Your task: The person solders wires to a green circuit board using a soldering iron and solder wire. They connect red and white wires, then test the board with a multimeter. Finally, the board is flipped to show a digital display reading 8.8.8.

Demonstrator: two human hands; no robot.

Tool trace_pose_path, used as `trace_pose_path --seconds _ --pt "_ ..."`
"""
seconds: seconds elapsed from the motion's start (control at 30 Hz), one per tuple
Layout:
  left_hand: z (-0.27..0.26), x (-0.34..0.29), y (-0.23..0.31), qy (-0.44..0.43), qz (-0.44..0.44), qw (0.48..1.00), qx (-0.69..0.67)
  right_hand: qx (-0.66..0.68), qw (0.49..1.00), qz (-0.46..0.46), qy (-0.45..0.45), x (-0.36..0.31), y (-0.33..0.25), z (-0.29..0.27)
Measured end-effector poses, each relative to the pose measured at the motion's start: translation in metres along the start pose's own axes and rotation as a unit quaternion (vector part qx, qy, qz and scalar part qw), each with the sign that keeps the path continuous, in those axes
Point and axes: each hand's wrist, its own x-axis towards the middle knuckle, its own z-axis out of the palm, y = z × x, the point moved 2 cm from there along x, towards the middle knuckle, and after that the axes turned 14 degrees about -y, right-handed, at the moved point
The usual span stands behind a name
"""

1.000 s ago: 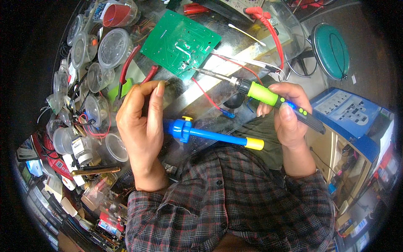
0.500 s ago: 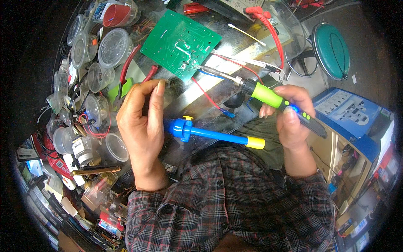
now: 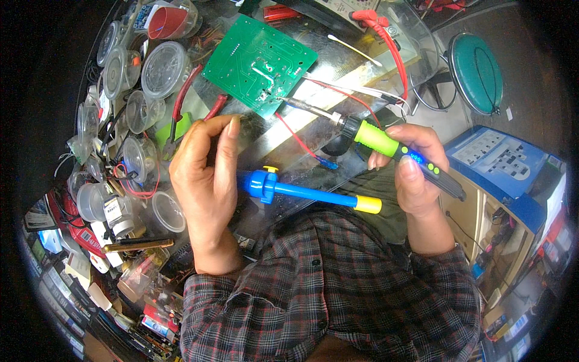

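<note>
A green circuit board [image 3: 241,60] lies solder side up on the bench, red and white wires running from its right side. My right hand [image 3: 419,175] is closed round a lime-green and black soldering iron [image 3: 379,140] with a lit blue display. The iron's tip meets the lower right part of the board, among solder joints. My left hand [image 3: 205,175] is raised just below the board, thumb and forefinger pinched together. Whatever they hold, if anything, is too fine to make out. Beside that hand lies a blue desoldering pump [image 3: 313,194] with a yellow end.
Red-handled pliers [image 3: 181,105] lie left of the board. Clear plastic tubs [image 3: 164,69] crowd the left side. A cotton swab [image 3: 354,49] and a thick red cable [image 3: 395,54] are at the far right of the board. A blue box [image 3: 506,163] stands right.
The soldering iron has rolled slightly in my right hand, so its display shows more fully. Its tip has moved a little up and left on the board. My left hand has barely shifted.
</note>
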Motion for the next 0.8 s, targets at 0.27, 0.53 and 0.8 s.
trace_pose_path --seconds 0.27,0.53,0.8 --pt "-0.0005 -0.0025 -0.0024 0.02 -0.012 1.0 -0.008 0.009 1.0 -0.028 0.007 -0.0006 0.0015 -0.0014" --pt "0.0003 -0.0031 -0.0053 0.017 -0.011 1.0 -0.02 -0.024 1.0 -0.003 -0.008 -0.0015 -0.0003 0.0" --pt "-0.0013 -0.0029 -0.0021 0.013 -0.02 1.0 -0.018 -0.018 1.0 -0.008 0.001 -0.0008 -0.0008 0.001"
